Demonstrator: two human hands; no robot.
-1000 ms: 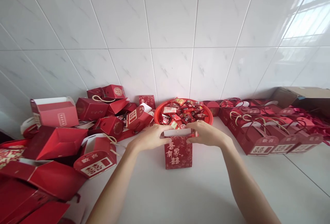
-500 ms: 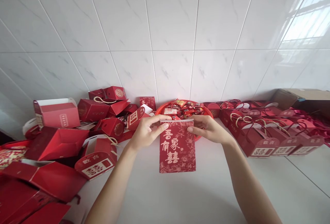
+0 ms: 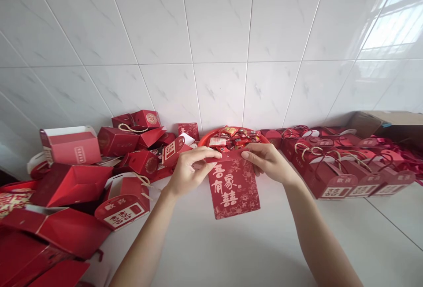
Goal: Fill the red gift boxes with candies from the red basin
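Between my two hands hangs a red gift box (image 3: 235, 188) with white Chinese characters and a pale flower print on its front. My left hand (image 3: 191, 168) pinches its upper left corner between thumb and fingers. At the upper right corner, my right hand (image 3: 271, 163) grips it the same way. A red flap with small holes shows along the top edge. Just behind the box, a red basin (image 3: 208, 137) holds wrapped candies (image 3: 238, 135); the held box and my hands cover its front part.
Opened red boxes (image 3: 72, 181) lie heaped on the left, some with rope handles. Several red handled boxes (image 3: 333, 181) stand in rows on the right. A cardboard carton (image 3: 390, 119) is at the far right. White tiled wall (image 3: 218, 23) rises behind the pale tabletop (image 3: 198, 243).
The box's lower end has swung to the right, so it now hangs tilted. Its top edge, pale before, now shows a red flap with holes. Both hands keep their grip.
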